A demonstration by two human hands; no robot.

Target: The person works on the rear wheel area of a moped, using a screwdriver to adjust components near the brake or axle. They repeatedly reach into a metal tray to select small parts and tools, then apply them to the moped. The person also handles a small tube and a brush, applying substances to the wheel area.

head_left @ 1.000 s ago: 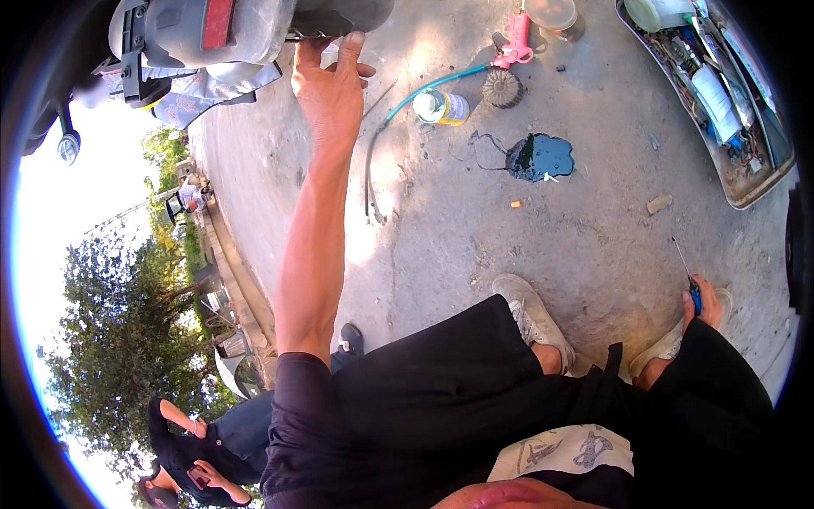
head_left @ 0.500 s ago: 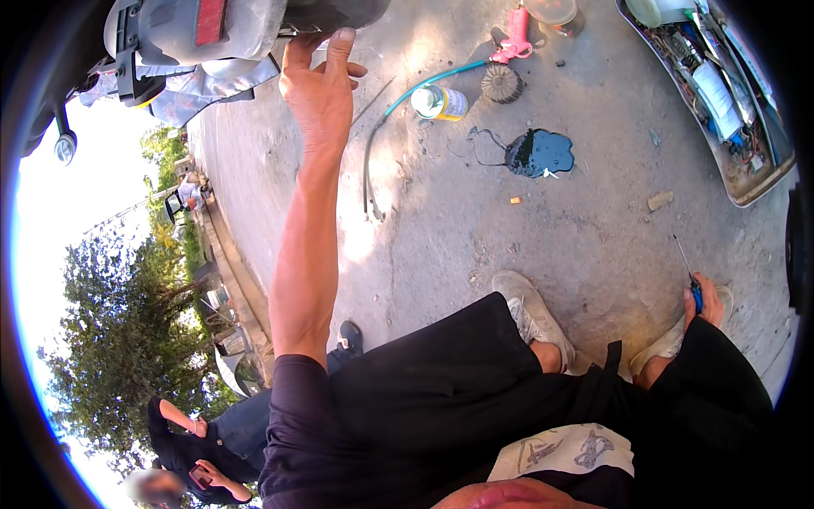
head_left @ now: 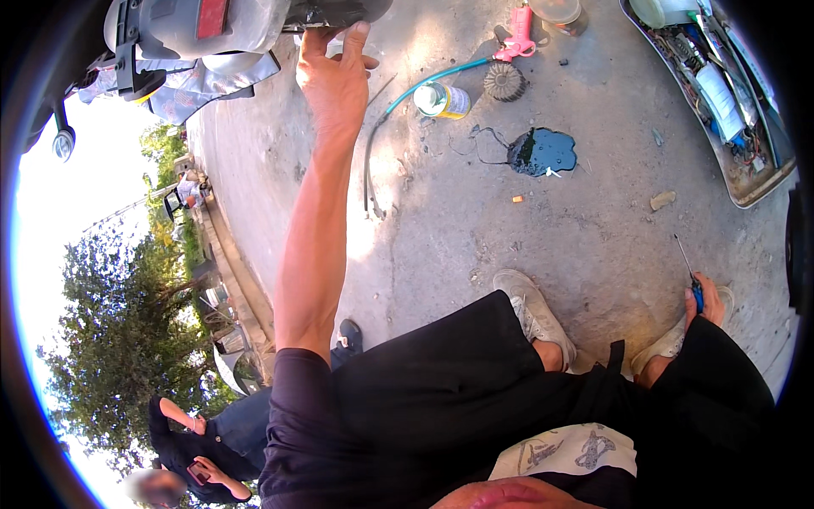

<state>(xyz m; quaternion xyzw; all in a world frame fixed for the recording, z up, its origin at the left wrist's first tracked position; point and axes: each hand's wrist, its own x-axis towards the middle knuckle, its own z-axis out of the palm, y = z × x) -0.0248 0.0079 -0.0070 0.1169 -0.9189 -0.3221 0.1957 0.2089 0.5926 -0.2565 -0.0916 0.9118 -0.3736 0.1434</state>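
Observation:
At the top, my left hand (head_left: 335,85) is raised to the lower edge of a dark, curved vehicle part (head_left: 339,12). Its thumb and fingers press against that edge, with some fingertips hidden behind it. Beside this part is a grey vehicle body (head_left: 165,34) carrying a red reflector (head_left: 212,17). Low at the right, my right hand (head_left: 706,299) rests by my shoe, closed around the blue handle of a screwdriver (head_left: 697,295). The thin shaft points up and away from my fingers.
On the ground lie a pink air gun (head_left: 515,36) with a teal hose (head_left: 428,83), a can (head_left: 443,100), a ribbed round part (head_left: 504,81) and a dark oily puddle (head_left: 547,153). A tool-filled tray (head_left: 742,202) stands far right. A person (head_left: 203,437) holds a phone at lower left.
My left hand has slid slightly right along the dark part's edge. My right hand keeps the screwdriver in the same place.

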